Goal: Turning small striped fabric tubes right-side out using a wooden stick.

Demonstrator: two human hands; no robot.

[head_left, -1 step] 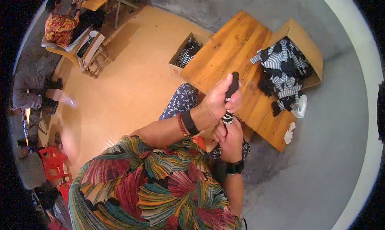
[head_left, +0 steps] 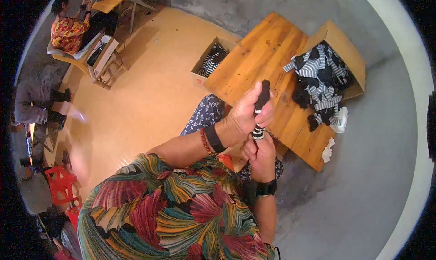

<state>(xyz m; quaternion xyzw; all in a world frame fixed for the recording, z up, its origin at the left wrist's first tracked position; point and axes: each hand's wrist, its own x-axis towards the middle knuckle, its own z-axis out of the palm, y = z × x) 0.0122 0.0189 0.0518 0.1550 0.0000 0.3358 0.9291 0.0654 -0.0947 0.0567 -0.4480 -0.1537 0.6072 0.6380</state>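
In front of my body I hold a black-and-white striped knit sock [head_left: 263, 96], stretched into a narrow upright tube. My left hand [head_left: 245, 111] is closed around its middle, thumb along the side, and the black end sticks up above the fingers. Just below, my right hand [head_left: 262, 153] grips the striped lower part. Whether anything is inside the sock cannot be seen. Beyond my hands stands a wooden table [head_left: 259, 56]. At its far right, a heap of striped and black socks [head_left: 322, 76] spills from a tipped cardboard box [head_left: 352, 62].
A second cardboard box [head_left: 198, 78] with striped pieces stands by the table's left edge. White crumpled paper [head_left: 328, 150] and a white packet [head_left: 340, 121] lie along the right edge, near a grey wall [head_left: 377, 137]. Another person [head_left: 70, 33] sits far left; red stools [head_left: 60, 183] stand lower left.
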